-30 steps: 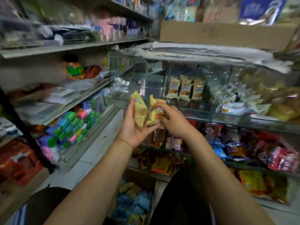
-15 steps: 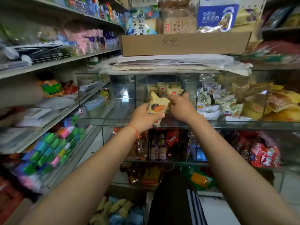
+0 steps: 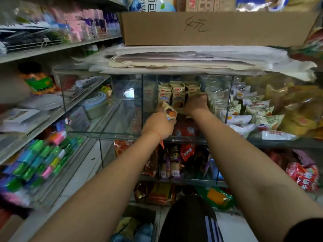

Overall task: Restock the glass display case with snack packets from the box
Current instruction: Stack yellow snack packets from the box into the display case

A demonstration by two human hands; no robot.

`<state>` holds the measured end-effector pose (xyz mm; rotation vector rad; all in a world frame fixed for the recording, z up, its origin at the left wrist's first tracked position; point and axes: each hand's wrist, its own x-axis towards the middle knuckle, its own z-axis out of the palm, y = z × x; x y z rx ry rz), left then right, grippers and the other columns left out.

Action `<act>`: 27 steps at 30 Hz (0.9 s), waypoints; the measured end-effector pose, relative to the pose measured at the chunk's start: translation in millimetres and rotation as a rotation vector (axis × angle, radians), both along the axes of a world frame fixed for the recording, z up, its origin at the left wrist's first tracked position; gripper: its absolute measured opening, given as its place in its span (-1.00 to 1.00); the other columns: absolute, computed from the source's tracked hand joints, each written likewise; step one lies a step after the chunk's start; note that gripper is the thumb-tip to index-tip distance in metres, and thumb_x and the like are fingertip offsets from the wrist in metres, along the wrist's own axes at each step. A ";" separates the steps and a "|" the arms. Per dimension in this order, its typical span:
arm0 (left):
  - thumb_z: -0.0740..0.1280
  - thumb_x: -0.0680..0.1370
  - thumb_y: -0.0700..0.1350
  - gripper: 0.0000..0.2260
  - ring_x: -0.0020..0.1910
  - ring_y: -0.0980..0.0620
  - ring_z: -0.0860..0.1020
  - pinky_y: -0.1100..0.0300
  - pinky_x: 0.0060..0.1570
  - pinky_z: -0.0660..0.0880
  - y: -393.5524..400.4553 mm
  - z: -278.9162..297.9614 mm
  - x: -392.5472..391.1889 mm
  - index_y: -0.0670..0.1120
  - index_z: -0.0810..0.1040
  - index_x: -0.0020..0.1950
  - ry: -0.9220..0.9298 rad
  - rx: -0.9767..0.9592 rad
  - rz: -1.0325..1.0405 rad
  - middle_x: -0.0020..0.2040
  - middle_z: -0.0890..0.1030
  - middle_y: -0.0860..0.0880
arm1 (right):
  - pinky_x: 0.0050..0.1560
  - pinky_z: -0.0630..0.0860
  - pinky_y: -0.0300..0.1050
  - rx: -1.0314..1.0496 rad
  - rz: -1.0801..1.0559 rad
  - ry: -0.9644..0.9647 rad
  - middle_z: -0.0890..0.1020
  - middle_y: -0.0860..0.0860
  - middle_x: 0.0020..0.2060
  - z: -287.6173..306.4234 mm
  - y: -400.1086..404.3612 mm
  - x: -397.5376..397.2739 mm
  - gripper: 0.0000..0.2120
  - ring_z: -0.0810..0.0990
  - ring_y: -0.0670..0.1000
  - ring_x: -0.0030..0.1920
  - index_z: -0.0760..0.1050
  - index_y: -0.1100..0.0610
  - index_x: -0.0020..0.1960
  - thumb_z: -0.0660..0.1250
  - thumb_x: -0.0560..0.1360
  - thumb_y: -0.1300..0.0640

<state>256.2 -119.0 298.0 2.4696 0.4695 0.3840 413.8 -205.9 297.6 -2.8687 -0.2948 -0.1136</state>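
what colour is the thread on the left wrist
Red-orange. The thread circles the wrist just below the left hand, which grips a snack packet; head view.

A narrow shop aisle. On the left stand grey metal shelves [image 3: 57, 48] in tiers, stocked with pink and purple boxes [image 3: 90, 23] above and bright green, blue and pink rolls [image 3: 40, 159] lower down. The pale tiled floor [image 3: 82, 173] runs between the fixtures. A brown cardboard carton with handwritten marks [image 3: 209, 28] sits on stacked grey-white paper sheets [image 3: 192, 58]. Lighting is even; the edges are blurred.
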 end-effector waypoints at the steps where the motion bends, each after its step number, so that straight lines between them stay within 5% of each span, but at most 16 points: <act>1: 0.29 0.55 0.09 -0.52 0.13 -0.15 0.55 0.14 -0.04 0.43 0.4 -1.5 1.0 -0.12 0.30 0.37 -0.010 -0.010 0.008 0.18 0.57 -0.14 | 0.12 0.28 -0.01 -0.034 0.007 0.007 0.49 0.19 0.28 -2.4 2.4 8.1 -0.41 0.40 0.20 0.29 0.42 0.18 0.35 0.10 0.53 -0.22; 8: 0.28 0.54 0.12 -0.52 0.11 -0.17 0.56 0.07 0.00 0.50 3.2 -9.6 6.6 -0.12 0.32 0.35 -0.036 0.042 0.033 0.17 0.58 -0.14 | 0.10 0.36 0.01 -0.113 0.025 0.071 0.40 0.31 0.29 -35.1 11.1 38.3 -0.55 0.50 0.18 0.20 0.45 0.18 0.31 0.13 0.51 -0.01; 13: 0.30 0.54 0.12 -0.50 0.13 -0.16 0.55 0.10 -0.01 0.44 1.8 -11.9 5.8 -0.12 0.31 0.37 -0.042 0.034 0.047 0.18 0.56 -0.13 | 0.17 0.35 0.08 -0.156 0.025 0.056 0.50 0.24 0.22 -42.5 9.6 47.7 -0.62 0.39 0.24 0.27 0.49 0.11 0.26 0.13 0.51 0.06; 27: 0.26 0.57 0.12 -0.52 0.09 -0.16 0.56 0.02 0.01 0.52 -1.9 -9.6 1.5 -0.14 0.28 0.36 -0.040 0.016 0.043 0.15 0.57 -0.14 | 0.22 0.43 0.05 -0.205 -0.007 -0.002 0.28 0.33 0.39 -14.3 3.9 9.5 -0.54 0.18 0.34 0.41 0.26 0.13 0.45 0.16 0.55 0.13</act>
